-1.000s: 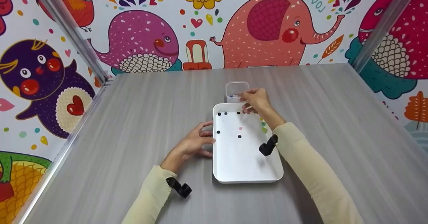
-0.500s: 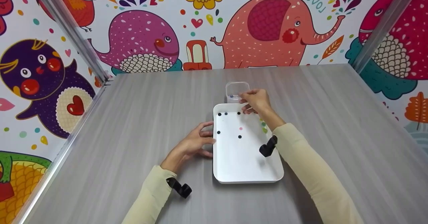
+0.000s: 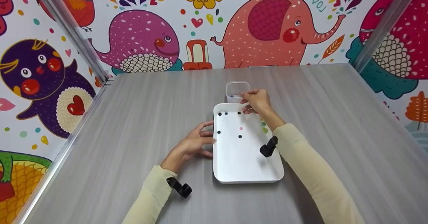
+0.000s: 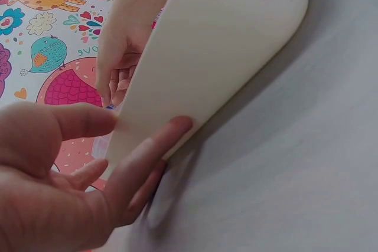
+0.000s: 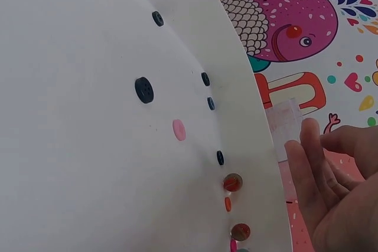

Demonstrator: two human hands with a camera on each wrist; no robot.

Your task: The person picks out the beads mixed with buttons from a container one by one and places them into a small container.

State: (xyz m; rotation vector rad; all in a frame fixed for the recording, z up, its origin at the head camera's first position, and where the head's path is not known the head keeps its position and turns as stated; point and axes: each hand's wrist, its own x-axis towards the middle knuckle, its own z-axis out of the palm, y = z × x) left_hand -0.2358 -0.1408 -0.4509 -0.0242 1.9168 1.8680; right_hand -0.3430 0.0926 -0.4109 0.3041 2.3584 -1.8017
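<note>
Buttons (image 3: 240,136), mostly dark, loose in white tray (image 3: 247,163), just right of centre in the head view. Liable, in judgement, to skid if jolted by a push from left hand (image 3: 192,143): fingers apart, tips against the tray's outer left wall, clamped on nothing. Just above in the frame, clear container (image 3: 232,100), with small blue piece (image 3: 232,96) inside. Could tip if brushed by right hand (image 3: 257,101), poised at the opening's right: thumb and forefinger close together, other fingers loose. Cannot tell whether pinching anything; if so, could drop short of the rim.
</note>
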